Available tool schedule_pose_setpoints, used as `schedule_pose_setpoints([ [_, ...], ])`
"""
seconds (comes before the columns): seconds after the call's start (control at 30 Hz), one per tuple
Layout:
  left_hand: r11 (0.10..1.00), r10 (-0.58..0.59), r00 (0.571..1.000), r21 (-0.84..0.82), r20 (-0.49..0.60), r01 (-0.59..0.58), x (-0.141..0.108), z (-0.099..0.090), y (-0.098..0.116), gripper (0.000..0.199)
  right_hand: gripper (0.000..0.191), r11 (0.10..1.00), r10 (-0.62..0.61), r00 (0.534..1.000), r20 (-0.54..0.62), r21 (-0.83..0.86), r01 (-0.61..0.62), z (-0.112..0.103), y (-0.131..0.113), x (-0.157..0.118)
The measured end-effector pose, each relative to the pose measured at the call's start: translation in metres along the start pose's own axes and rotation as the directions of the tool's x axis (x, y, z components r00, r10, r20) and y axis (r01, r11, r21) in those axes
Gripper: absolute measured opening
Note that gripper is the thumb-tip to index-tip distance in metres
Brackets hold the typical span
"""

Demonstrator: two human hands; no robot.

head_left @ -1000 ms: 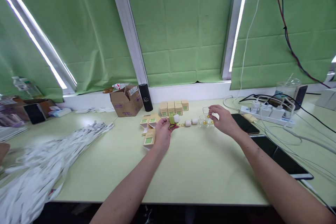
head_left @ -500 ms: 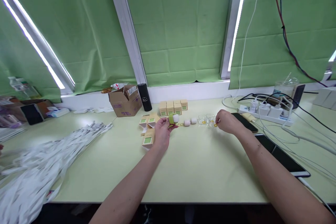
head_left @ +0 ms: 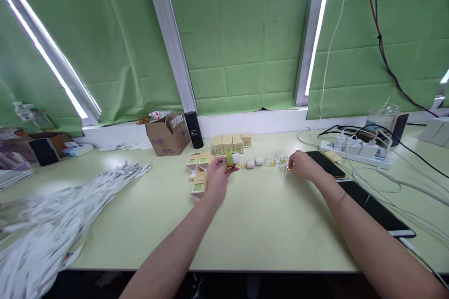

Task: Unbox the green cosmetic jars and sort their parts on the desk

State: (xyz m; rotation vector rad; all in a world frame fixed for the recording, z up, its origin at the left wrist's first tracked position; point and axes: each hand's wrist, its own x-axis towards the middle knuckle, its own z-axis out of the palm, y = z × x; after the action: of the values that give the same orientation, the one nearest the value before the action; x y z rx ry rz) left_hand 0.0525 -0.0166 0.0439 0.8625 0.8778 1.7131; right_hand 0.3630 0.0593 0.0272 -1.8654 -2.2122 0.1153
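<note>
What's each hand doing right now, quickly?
Left hand: closed, holding a white-and-green item.
Right hand: fingers bunched at the clear containers; whether it grips one cannot be told.

- Single view: one camera, worn on the person's head, looking forward and down.
- Position: on the near side of the surface (head_left: 266,224), higher than its top; the near edge crosses low in frame.
- Facing: across the surface towards green blinds (head_left: 242,37), which occupy much of the upper half.
- Range: left hand (head_left: 218,177) and right hand (head_left: 303,166) at arm's length, small, around mid-frame; forearms (head_left: 180,240) nearer, entering from below.
</note>
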Motion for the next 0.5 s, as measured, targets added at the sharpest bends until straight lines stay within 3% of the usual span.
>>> schedule_pose_setpoints([
  [0.27,1.000,0.002,1.000,-0.007,0.009,-0.002,0.002,-0.001,-0.002,0.025,0.025,1.000,0.010,1.000,0.010,0.000,-0.010,0.000,0.000,0.000],
  [0.37,1.000,0.004,1.000,-0.007,0.006,-0.004,0.002,-0.001,-0.002,0.027,0.034,1.000,0.013,1.000,-0.022,-0.027,-0.014,-0.007,-0.005,-0.006],
  [0.5,1.000,0.004,1.000,-0.008,0.009,-0.004,0.001,-0.001,-0.001,0.028,0.047,0.984,-0.152,0.982,-0.113,-0.108,0.140,-0.014,-0.017,-0.014],
])
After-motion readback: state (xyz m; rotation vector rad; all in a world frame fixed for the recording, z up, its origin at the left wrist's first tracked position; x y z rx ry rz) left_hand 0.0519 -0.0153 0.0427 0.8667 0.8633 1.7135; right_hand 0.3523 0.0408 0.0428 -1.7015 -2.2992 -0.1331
